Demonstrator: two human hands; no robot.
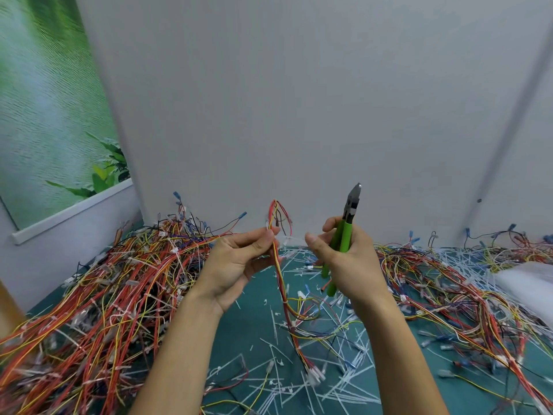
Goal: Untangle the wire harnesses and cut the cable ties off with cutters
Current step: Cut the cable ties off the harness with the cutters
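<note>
Left: heap of tangled harnesses (119,295) on green mat (254,330). Left hand (239,262): thumb and fingers pinch single harness (279,283), raised between hands, tail trailing onto mat. Right hand (347,259): fingers wrapped round green-handled cutters (344,232), tip upward, clear of wire. Step, as judged: locating tie. Next move calls for bringing blades onto white tie (284,302) without nicking wire. Loose cut ties (344,381) litter mat; second heap (449,283) crowds right side.
</note>
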